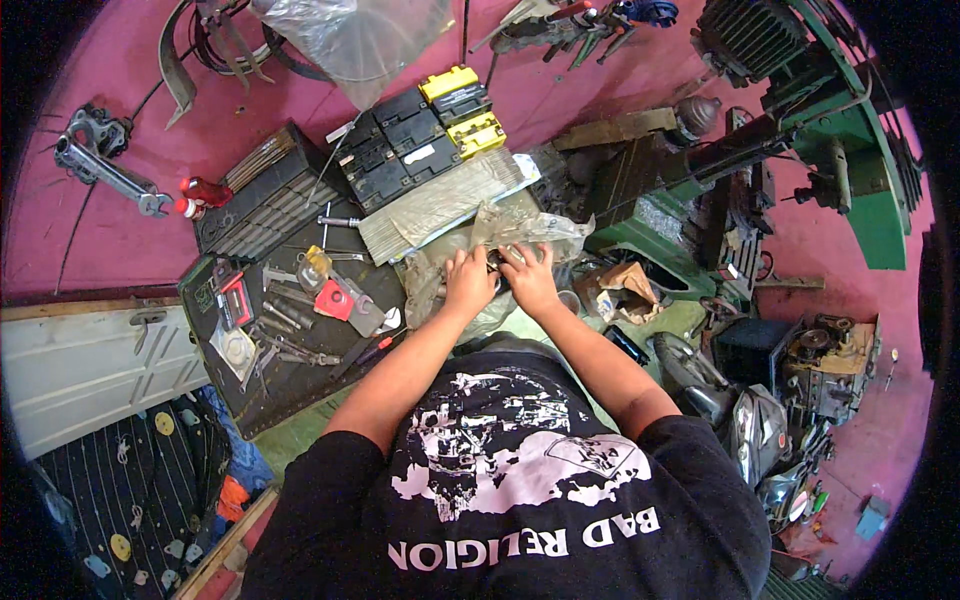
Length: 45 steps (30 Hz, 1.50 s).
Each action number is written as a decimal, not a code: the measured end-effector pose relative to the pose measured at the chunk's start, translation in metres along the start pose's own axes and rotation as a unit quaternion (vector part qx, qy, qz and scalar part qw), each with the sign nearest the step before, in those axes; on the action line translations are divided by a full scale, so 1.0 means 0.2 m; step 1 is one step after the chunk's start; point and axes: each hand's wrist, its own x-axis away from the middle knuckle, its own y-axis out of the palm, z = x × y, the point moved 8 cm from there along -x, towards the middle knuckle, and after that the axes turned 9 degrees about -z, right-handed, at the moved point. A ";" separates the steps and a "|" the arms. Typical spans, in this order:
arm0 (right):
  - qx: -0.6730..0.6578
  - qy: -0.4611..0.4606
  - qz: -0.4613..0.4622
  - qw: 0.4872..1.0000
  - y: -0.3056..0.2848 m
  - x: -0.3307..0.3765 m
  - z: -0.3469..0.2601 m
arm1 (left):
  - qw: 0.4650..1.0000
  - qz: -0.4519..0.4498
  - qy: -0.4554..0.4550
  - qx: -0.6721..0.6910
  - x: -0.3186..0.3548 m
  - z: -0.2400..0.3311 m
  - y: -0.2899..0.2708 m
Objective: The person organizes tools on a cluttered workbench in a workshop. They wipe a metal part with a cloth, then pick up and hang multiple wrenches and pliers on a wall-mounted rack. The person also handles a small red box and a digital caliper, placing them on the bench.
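Observation:
Both my hands meet over a crumpled clear plastic bag [425, 283] on the workbench. My left hand [470, 284] has its fingers bent inward against a small dark part [493, 259]. From the other side, my right hand [529, 277] curls its fingers onto the same spot. The fingers cover most of that part, so its kind cannot be made out. Just beyond the hands lies a bundle of thin grey rods [420, 213]. A torn brown cardboard box [625, 287] sits to the right of my right hand.
Sockets, wrenches and a red package [333, 300] cover the dark tray [270, 385] at left. Black and yellow batteries [400, 145] stand at the back beside a parts organizer [265, 195]. A green drill press [870, 150] rises at right, near motorcycle parts [755, 430].

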 end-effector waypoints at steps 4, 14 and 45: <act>-0.017 -0.009 0.045 0.999 0.03 0.03 0.00 | 0.998 0.031 0.028 -0.038 0.04 0.04 -0.02; -0.048 0.166 0.091 0.981 -0.17 0.14 0.35 | 0.979 0.154 -0.086 -0.106 0.33 -0.05 -0.41; -0.151 0.123 -0.004 0.981 -0.12 -0.10 -0.40 | 0.957 0.130 -0.177 0.191 0.49 -0.52 -0.30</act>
